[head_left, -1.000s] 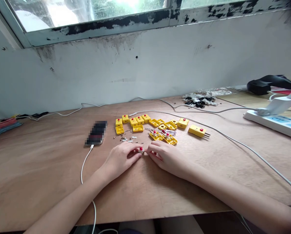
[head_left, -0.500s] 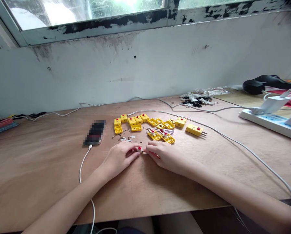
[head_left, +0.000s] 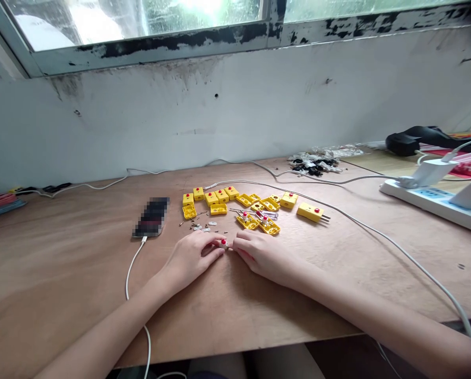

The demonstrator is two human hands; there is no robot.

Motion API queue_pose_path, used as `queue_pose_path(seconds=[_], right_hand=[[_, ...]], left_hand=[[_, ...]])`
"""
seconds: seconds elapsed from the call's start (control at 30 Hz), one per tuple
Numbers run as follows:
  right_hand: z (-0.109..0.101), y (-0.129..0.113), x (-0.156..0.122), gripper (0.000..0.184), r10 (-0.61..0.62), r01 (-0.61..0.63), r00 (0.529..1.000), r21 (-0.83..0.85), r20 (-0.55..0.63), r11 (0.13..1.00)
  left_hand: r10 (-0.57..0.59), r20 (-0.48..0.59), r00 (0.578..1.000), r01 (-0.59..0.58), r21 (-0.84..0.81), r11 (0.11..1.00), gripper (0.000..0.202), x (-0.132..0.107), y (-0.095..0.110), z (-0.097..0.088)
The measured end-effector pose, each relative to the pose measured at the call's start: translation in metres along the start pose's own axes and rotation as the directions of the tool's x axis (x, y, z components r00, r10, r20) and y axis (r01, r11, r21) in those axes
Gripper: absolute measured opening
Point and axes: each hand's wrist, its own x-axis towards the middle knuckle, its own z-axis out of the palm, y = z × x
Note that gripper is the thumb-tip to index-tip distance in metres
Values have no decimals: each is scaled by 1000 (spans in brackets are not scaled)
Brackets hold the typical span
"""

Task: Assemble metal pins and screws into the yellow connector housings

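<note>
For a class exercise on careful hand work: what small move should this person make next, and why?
Probably seat the small red-topped white part, held between the fingertips of the left hand and right hand, in a yellow connector half of its own. Two open yellow connector halves nearby already hold similar red-topped parts, so this one seems to belong in one.

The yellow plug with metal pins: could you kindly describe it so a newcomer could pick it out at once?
On the wooden table below the window, find the yellow connector parts. The plug lies apart at their right end, two metal pins pointing right.
</note>
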Motion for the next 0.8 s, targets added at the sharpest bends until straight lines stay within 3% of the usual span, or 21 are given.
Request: queue_pose_path(seconds=[0.13,0.33,0.5,0.8], right_hand=[[0,1,-1,20,42,-41,999,40,-8,998],[-9,3,2,27,216,-204,975,183,-46,962],[-11,0,15,19,263,-266,964,278,49,923],[1,-2,15,23,203,-190,979,383,7,904]], left_hand=[[12,-5,1000,-12,3,1000,19,-1,-1,0],[25,-29,999,-25,8,1000,23,-3,-3,1],[8,-15,1000,-8,-12,1000,24,-3,-4,-3],[-10,-49,999,13,68,998,8,-3,0,-7]])
